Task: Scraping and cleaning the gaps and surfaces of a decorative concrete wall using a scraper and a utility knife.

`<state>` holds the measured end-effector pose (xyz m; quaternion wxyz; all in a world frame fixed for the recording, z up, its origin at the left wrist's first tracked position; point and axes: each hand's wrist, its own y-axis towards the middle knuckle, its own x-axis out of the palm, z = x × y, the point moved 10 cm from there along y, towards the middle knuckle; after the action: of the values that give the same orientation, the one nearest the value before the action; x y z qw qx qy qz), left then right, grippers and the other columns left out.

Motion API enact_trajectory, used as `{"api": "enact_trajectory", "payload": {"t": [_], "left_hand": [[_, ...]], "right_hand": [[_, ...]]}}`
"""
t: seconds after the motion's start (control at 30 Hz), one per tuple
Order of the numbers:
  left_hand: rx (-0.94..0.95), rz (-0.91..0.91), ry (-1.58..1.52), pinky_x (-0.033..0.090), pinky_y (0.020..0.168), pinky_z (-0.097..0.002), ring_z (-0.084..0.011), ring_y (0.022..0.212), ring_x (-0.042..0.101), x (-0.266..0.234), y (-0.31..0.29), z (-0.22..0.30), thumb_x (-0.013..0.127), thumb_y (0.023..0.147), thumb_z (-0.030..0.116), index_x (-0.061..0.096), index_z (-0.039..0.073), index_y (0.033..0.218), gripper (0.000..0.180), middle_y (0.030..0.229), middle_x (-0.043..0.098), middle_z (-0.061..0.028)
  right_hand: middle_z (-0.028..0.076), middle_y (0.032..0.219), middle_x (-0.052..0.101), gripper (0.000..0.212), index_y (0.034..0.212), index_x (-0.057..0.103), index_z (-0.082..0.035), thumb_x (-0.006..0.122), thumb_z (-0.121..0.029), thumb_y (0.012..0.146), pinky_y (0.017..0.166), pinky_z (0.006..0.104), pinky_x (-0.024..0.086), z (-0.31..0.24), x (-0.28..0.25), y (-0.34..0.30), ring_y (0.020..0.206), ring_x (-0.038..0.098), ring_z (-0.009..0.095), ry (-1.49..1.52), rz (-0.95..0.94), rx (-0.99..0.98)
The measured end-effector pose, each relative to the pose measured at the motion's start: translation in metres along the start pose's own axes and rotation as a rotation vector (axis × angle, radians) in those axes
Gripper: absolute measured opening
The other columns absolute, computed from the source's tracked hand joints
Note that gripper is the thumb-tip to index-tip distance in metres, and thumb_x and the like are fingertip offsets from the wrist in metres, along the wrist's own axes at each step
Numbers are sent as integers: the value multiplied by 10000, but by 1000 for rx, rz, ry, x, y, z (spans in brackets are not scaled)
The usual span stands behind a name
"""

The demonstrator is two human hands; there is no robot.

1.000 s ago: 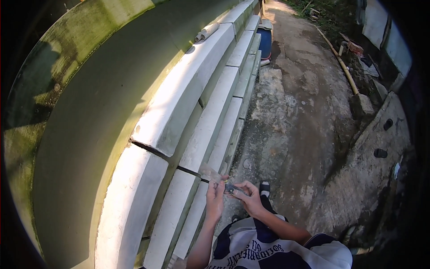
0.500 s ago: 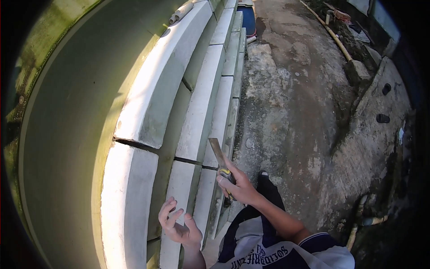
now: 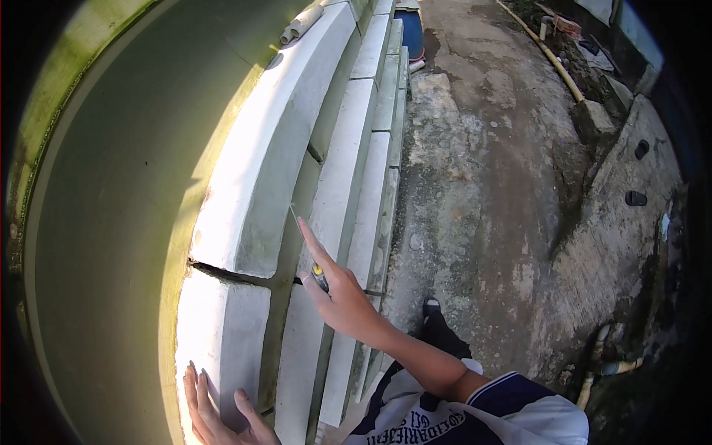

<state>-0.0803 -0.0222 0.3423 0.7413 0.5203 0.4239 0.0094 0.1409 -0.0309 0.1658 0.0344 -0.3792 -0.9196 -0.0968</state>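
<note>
My left hand point(image 3: 222, 411) lies on the near white concrete block point(image 3: 245, 315), fingers spread, the lower part cut off by the frame's edge. Held in my right hand point(image 3: 341, 300) is a scraper point(image 3: 320, 277) with a black and yellow handle. Its thin blade shows edge-on past my outstretched index finger and points up toward the side of the farther concrete block point(image 3: 259, 215). Whether the blade touches that block I cannot tell. An open dark gap point(image 3: 230, 274) runs between the two blocks. Part of the handle is hidden by my fingers.
More rows of pale concrete blocks point(image 3: 345, 159) step down to the right, with narrow gaps between. Left of them is a smooth dark green surface point(image 3: 126, 245). Grey pipes point(image 3: 300, 26) lie atop the far block. A blue barrel point(image 3: 409, 33) stands beyond, beside a rough path point(image 3: 497, 208).
My left hand has come down from the air onto the near block. My right hand has moved left and farther away with the scraper, over the block rows, and the blade has turned edge-on.
</note>
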Motion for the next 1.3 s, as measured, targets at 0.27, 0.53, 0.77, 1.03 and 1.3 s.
{"api": "enact_trajectory", "payload": {"t": [0.27,0.53,0.77,1.03,1.3], "left_hand": [[2,60,174,532,751,-349,-243,827,735,22,4,9,658,969,351,779,80,1127,336,1036,781,-71],[-20,-37,-205,518,978,-351,-292,1107,709,48,27,29,701,934,268,720,11,1214,381,1144,747,-155],[162,-216,59,431,980,-304,-224,1297,600,98,48,58,585,979,185,588,115,1427,454,1448,599,-126],[146,-157,407,430,779,-278,-194,1251,645,111,45,52,576,999,341,631,124,1368,431,1356,678,-8],[166,-121,398,451,795,-276,-200,1235,656,111,43,52,575,992,354,657,116,1336,426,1335,691,-17]], "right_hand": [[244,1617,305,700,1636,83,-118,462,-82,1048,1193,439,314,-7,9,-16,1433,393,432,-28,49,-234],[230,1605,351,656,1627,143,-77,465,-106,1057,1154,407,363,-3,1,-11,1453,397,385,148,-43,53],[164,1644,306,584,1604,215,-27,442,-141,1079,1197,377,301,-10,13,2,1482,363,335,255,-145,56],[131,1663,277,569,1606,219,-37,422,-159,1089,1224,367,241,12,22,-3,1523,258,225,422,-106,169],[85,1099,702,535,1630,238,-162,378,-224,1117,687,264,537,23,20,-3,631,560,66,386,-201,359]]}}
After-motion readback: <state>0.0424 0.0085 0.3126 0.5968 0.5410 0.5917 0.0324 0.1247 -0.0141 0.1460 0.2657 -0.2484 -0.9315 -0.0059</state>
